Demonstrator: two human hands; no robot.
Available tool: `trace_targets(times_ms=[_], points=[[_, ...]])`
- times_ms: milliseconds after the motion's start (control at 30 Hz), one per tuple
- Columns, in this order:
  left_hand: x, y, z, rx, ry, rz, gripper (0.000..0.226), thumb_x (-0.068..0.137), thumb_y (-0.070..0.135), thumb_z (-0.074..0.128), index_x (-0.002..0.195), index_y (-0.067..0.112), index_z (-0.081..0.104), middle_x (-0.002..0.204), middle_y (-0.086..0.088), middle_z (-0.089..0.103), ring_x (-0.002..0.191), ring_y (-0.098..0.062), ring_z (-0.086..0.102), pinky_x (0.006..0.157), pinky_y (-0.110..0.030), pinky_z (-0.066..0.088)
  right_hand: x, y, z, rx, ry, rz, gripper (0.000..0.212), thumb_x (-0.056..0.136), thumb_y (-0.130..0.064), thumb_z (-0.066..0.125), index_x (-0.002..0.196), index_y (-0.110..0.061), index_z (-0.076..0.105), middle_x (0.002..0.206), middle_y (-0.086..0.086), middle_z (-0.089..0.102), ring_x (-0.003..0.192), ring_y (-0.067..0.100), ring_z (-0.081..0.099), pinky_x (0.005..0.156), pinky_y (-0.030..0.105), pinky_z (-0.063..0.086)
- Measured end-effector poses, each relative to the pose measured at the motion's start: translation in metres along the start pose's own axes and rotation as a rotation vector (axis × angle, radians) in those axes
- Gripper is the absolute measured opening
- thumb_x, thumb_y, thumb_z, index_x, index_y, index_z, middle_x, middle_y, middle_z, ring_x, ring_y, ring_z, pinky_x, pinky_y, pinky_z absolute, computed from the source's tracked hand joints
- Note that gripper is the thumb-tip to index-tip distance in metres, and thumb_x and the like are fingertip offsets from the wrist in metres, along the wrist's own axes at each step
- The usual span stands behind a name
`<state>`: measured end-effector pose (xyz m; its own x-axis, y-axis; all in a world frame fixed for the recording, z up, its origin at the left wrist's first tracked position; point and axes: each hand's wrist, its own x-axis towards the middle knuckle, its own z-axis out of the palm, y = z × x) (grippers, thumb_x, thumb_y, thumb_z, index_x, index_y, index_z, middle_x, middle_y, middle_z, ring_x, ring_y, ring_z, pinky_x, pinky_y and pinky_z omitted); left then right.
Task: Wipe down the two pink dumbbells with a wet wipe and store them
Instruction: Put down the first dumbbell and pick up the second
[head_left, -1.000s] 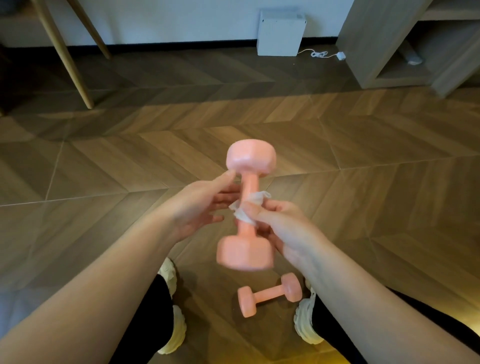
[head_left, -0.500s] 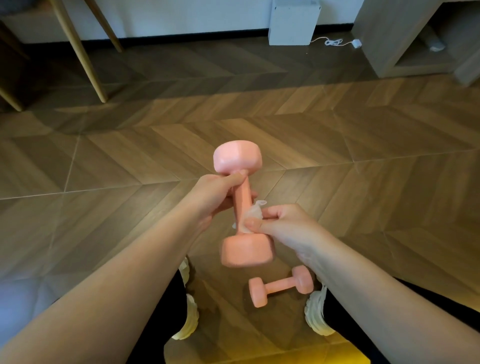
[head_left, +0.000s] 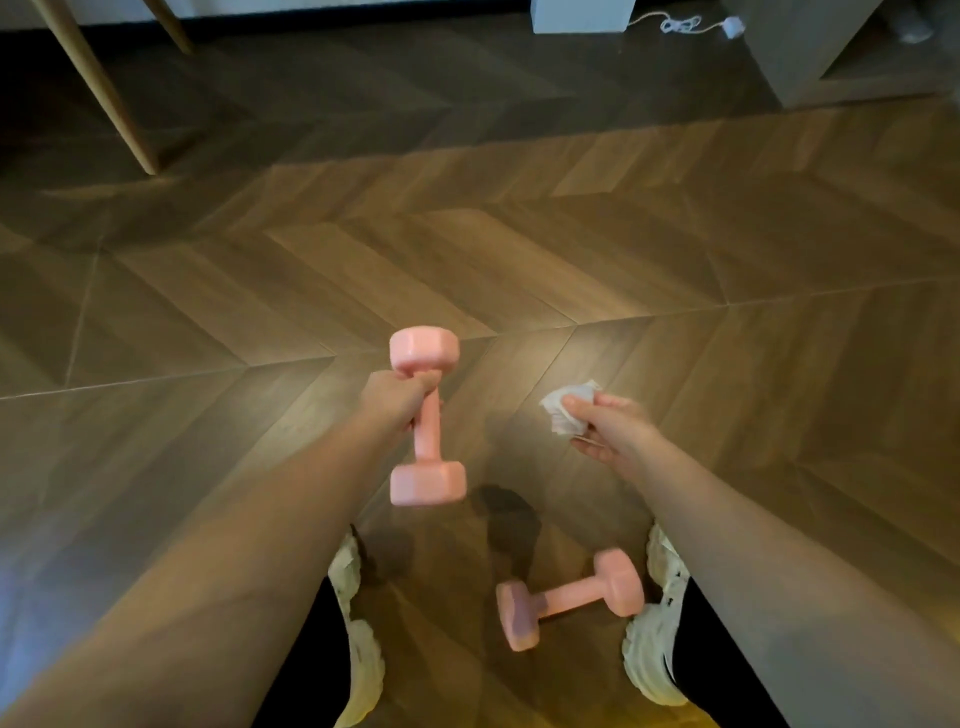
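My left hand (head_left: 397, 402) grips a pink dumbbell (head_left: 427, 415) by its handle and holds it upright in the air at the middle of the view. My right hand (head_left: 605, 428) is off to the right, apart from that dumbbell, and pinches a crumpled white wet wipe (head_left: 566, 413). A second pink dumbbell (head_left: 569, 597) lies on its side on the wooden floor (head_left: 519, 249) between my feet, close to my right shoe (head_left: 657, 639).
My left shoe (head_left: 358, 623) stands below the held dumbbell. Wooden furniture legs (head_left: 104, 88) rise at the far left. A white box (head_left: 579, 15) and a cable (head_left: 680, 23) sit by the far wall. A grey shelf unit (head_left: 810, 47) stands at the far right.
My right hand has pulled the wipe off the dumbbell's handle and moved to the right. My left hand now holds the dumbbell alone, gripping just under its upper head.
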<state>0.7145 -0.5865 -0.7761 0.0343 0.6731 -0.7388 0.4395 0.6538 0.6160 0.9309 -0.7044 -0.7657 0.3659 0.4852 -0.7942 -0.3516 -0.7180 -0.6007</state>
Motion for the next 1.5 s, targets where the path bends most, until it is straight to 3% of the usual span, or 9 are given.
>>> trace_targets(times_ms=[167,267,367,700,900,1233,1333,1400,1500], points=[[0.088,-0.039,0.022,0.016,0.025,-0.072,0.014,0.091,0.025,0.066,0.09,0.012,0.064,0.09,-0.017,0.071,0.092,-0.037,0.072,0.091,-0.054,0.056,0.064,0.015,0.015,-0.096,0.008,0.011,0.033,0.092,-0.015,0.068,0.123,-0.005,0.062,0.118,0.012,0.066,0.107,0.026,0.065,0.086,0.031,0.055],[0.116,-0.046,0.034,0.018,0.045,-0.094,0.025,0.09,0.026,0.068,0.107,0.007,0.066,0.09,-0.013,0.073,0.082,-0.029,0.073,0.085,-0.047,0.059,0.096,0.02,0.026,-0.126,-0.006,0.016,0.032,0.093,-0.015,0.067,0.123,-0.005,0.062,0.119,0.012,0.066,0.11,0.027,0.064,0.091,0.032,0.054],[0.139,-0.05,0.043,0.057,0.055,-0.095,0.034,0.091,0.027,0.068,0.115,0.004,0.065,0.105,-0.019,0.073,0.098,-0.036,0.071,0.094,-0.051,0.055,0.121,0.027,0.034,-0.13,-0.006,0.026,0.03,0.093,-0.013,0.066,0.121,-0.004,0.063,0.121,0.013,0.066,0.112,0.028,0.064,0.097,0.037,0.052],[0.166,-0.054,0.044,0.121,0.102,-0.106,0.039,0.093,0.028,0.066,0.123,0.003,0.06,0.114,-0.021,0.07,0.107,-0.038,0.067,0.097,-0.051,0.053,0.147,0.046,0.037,-0.18,-0.031,0.018,0.011,0.092,-0.015,0.068,0.102,-0.013,0.066,0.118,0.011,0.068,0.109,0.024,0.066,0.09,0.032,0.054],[0.172,-0.059,0.046,0.133,0.105,-0.114,0.044,0.094,0.03,0.065,0.126,0.002,0.058,0.117,-0.02,0.069,0.109,-0.036,0.067,0.098,-0.049,0.053,0.152,0.047,0.039,-0.211,-0.053,0.007,0.024,0.092,-0.016,0.068,0.115,-0.008,0.067,0.118,0.01,0.067,0.109,0.023,0.066,0.089,0.031,0.055],[0.174,-0.061,0.049,0.135,0.107,-0.107,0.044,0.091,0.034,0.07,0.123,0.004,0.06,0.114,-0.018,0.071,0.107,-0.033,0.068,0.096,-0.048,0.054,0.154,0.057,0.034,-0.234,-0.047,0.026,0.012,0.092,-0.016,0.068,0.104,-0.014,0.068,0.117,0.008,0.068,0.105,0.02,0.066,0.084,0.028,0.056],[0.176,-0.061,0.047,0.118,0.089,-0.11,0.041,0.092,0.032,0.069,0.122,0.005,0.06,0.113,-0.018,0.071,0.106,-0.034,0.069,0.096,-0.05,0.054,0.153,0.059,0.034,-0.241,-0.04,0.024,0.025,0.092,-0.015,0.068,0.115,-0.008,0.067,0.117,0.009,0.068,0.106,0.021,0.066,0.083,0.028,0.055],[0.176,-0.061,0.045,0.097,0.068,-0.094,0.028,0.094,0.027,0.067,0.112,0.006,0.062,0.107,-0.018,0.072,0.101,-0.034,0.07,0.095,-0.049,0.055,0.152,0.061,0.033,-0.243,-0.041,0.024,0.029,0.092,-0.015,0.068,0.119,-0.006,0.066,0.118,0.009,0.068,0.107,0.021,0.066,0.084,0.028,0.055],[0.176,-0.064,0.042,0.024,0.052,-0.089,0.016,0.098,0.021,0.062,0.105,0.007,0.06,0.083,-0.013,0.07,0.076,-0.028,0.069,0.082,-0.041,0.058,0.151,0.063,0.033,-0.245,-0.048,0.027,0.03,0.093,-0.015,0.067,0.12,-0.005,0.066,0.118,0.01,0.068,0.107,0.021,0.066,0.081,0.026,0.055]])
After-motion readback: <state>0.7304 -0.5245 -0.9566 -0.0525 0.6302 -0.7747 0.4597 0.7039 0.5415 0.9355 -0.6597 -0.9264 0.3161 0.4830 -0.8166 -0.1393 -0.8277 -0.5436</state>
